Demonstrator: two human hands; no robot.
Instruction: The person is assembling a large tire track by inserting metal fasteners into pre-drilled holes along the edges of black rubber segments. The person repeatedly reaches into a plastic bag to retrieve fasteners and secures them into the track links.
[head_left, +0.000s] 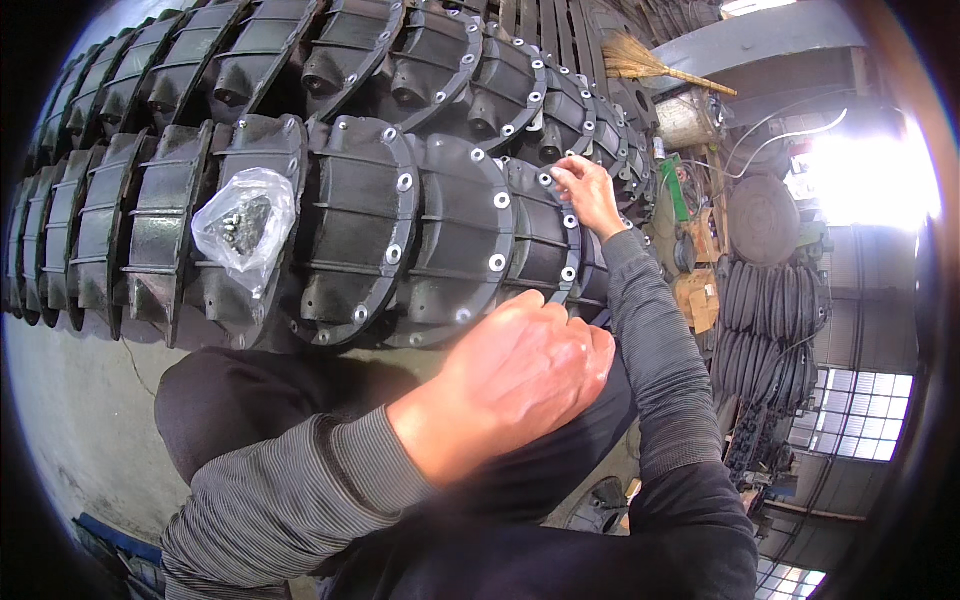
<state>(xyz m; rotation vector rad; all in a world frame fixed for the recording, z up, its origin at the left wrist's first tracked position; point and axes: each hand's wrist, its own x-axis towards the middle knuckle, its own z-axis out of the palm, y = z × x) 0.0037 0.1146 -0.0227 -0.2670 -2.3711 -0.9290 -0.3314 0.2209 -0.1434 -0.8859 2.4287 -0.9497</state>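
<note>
Two rows of dark ribbed castings, seemingly metal housings, lie before me, with pale ringed holes along several curved flanges. My right hand reaches to the near row, its thumb and fingertips at a ringed hole near a flange's upper end; whether they pinch something small is unclear. My left hand is curled into a fist above my lap, back of the hand up, its inside hidden. Left of both hands, a clear plastic bag with small metal pieces rests on a casting.
A straw broom lies beyond the rows. At right are a green object, cardboard boxes, a round disc and stacked dark ring-shaped parts. Another dark part is on the floor at lower right.
</note>
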